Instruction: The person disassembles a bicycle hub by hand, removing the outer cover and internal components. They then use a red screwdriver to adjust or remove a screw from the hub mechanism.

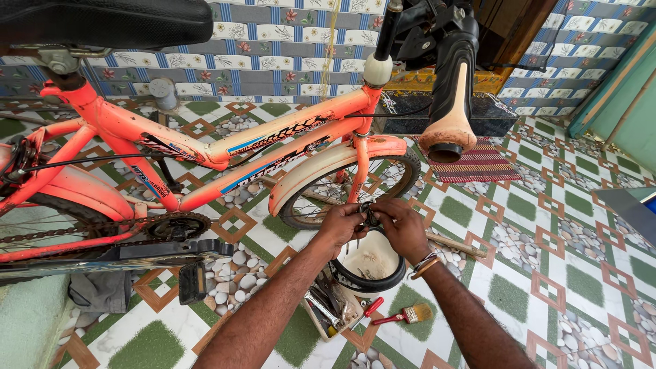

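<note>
Just below the orange bicycle's front wheel (348,188), the left hand (339,225) and right hand (404,229) pinch a small dark ring-shaped part (370,217) together, steadying it over the white bucket (372,263).

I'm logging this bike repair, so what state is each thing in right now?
Bicycle: upright, front wheel on the floor.
Left hand: closed on a small dark part at the wheel hub.
Right hand: closed on the same part.
Bucket: upright, open, below the hands.
Brush: lying flat on the floor.
Pedal: hanging at its low point.
Tool tray: on the floor, holding tools.
</note>
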